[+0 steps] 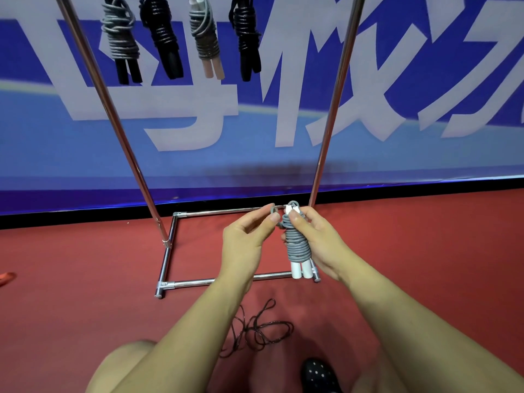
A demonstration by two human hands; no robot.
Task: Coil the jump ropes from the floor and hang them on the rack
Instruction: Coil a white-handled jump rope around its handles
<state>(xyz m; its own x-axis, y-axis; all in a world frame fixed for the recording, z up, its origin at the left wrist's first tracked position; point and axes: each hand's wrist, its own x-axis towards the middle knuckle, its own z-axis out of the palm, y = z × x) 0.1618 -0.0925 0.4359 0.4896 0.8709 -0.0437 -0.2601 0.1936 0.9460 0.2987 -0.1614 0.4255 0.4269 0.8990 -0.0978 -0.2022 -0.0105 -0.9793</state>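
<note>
A grey jump rope (297,245) is wound tightly round its two white handles, which point down. My right hand (317,239) grips this bundle at mid-height, thumb near its top. My left hand (249,236) pinches a small grey loop of the rope's end beside the bundle's top. Both hands are low in front of the chrome rack (124,143). Several coiled ropes (120,38) hang from the rack's top, grey and black. A thin dark rope (258,330) lies loose and tangled on the red floor between my arms.
The rack's rectangular chrome base (167,262) lies on the red floor just beyond my hands. A blue and white banner wall (255,123) stands behind it. A red object (7,277) shows at the left edge. A dotted black shoe (319,375) is at the bottom.
</note>
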